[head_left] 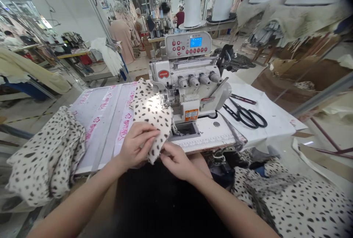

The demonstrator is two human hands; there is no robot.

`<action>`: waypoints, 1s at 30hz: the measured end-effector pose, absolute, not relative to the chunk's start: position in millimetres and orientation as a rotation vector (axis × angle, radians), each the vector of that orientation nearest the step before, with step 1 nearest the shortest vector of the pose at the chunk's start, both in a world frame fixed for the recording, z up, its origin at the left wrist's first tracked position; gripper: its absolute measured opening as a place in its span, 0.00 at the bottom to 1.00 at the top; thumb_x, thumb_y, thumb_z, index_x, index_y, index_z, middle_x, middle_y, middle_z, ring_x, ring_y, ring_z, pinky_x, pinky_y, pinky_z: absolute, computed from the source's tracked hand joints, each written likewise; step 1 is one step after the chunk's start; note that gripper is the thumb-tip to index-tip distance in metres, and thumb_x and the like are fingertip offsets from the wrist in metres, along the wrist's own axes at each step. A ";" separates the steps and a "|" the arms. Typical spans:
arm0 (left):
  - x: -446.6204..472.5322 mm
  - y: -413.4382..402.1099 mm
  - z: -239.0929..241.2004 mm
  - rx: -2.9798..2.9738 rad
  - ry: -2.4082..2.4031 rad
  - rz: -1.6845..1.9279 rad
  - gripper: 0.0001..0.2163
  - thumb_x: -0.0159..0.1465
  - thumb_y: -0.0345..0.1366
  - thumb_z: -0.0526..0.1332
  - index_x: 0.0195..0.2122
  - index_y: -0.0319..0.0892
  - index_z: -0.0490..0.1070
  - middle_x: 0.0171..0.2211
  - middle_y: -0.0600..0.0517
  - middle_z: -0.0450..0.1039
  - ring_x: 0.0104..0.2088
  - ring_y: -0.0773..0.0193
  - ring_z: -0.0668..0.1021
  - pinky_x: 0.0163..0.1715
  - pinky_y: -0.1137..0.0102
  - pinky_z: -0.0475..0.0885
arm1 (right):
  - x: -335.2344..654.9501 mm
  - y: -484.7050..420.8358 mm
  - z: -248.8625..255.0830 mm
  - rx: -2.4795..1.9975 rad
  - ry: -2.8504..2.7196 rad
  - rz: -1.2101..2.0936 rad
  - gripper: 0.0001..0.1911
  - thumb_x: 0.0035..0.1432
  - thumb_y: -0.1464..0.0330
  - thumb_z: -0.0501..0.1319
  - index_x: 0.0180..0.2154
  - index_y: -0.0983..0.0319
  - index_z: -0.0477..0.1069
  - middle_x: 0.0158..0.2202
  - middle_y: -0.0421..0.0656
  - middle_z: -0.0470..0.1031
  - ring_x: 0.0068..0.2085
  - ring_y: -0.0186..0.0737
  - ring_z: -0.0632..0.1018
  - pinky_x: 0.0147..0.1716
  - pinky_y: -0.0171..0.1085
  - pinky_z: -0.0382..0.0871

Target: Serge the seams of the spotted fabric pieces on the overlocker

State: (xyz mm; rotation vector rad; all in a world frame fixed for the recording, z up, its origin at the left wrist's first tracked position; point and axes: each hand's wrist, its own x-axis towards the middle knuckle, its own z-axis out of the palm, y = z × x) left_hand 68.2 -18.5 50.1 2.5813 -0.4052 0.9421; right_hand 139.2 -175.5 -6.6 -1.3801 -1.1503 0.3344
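A piece of cream fabric with dark spots [147, 107] lies on the bed of a white overlock sewing machine [190, 76], its upper part lit by the machine's lamp beside the needle area. My left hand [139, 143] pinches the fabric near its lower left side, thumb and fingers together. At the lower right edge, my right hand [173, 157] is closed on the same fabric, fingertips at its border. The fabric's lower end hangs over the table's front edge, between my hands.
Black scissors [249, 116] lie right of the machine. Spotted fabric is heaped at the left [46, 157] and lower right [306, 201]. White thread cones [192, 8] stand behind the machine. Other people sit in the background, one in a dark red top [180, 17].
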 end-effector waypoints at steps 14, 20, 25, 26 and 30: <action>17.4 -34.7 7.6 2.464 -0.202 1.129 0.14 0.58 0.26 0.55 0.45 0.43 0.65 0.42 0.47 0.67 0.45 0.59 0.69 0.46 0.58 0.66 | 118.5 -174.3 0.7 -1.518 -1.371 -0.254 0.11 0.58 0.77 0.50 0.38 0.61 0.68 0.33 0.46 0.71 0.37 0.40 0.72 0.36 0.38 0.68; 14.4 -36.1 26.6 2.335 -0.218 1.115 0.11 0.60 0.24 0.54 0.41 0.43 0.68 0.36 0.49 0.69 0.40 0.62 0.70 0.42 0.62 0.67 | 114.5 -184.7 14.0 -1.515 -1.371 -0.372 0.09 0.58 0.77 0.52 0.36 0.61 0.68 0.32 0.46 0.70 0.36 0.41 0.71 0.34 0.39 0.68; 10.1 -40.8 34.0 2.320 -0.256 1.148 0.13 0.58 0.22 0.57 0.41 0.44 0.70 0.34 0.51 0.69 0.39 0.63 0.70 0.39 0.64 0.67 | 106.3 -188.8 18.7 -1.501 -1.333 -0.459 0.08 0.57 0.77 0.55 0.35 0.60 0.68 0.32 0.44 0.67 0.36 0.39 0.70 0.34 0.38 0.69; 9.5 -41.8 34.5 2.326 -0.264 1.144 0.13 0.58 0.22 0.57 0.41 0.44 0.70 0.34 0.51 0.69 0.39 0.63 0.70 0.39 0.64 0.67 | 104.8 -188.9 19.2 -1.496 -1.321 -0.478 0.08 0.57 0.77 0.55 0.35 0.60 0.68 0.33 0.44 0.66 0.36 0.38 0.70 0.34 0.37 0.69; 6.5 -44.7 35.7 2.364 -0.277 1.145 0.16 0.58 0.22 0.56 0.44 0.45 0.69 0.35 0.50 0.69 0.40 0.63 0.69 0.40 0.63 0.67 | 100.0 -189.0 20.6 -1.468 -1.301 -0.527 0.09 0.57 0.78 0.55 0.36 0.59 0.68 0.38 0.45 0.64 0.39 0.37 0.70 0.34 0.35 0.70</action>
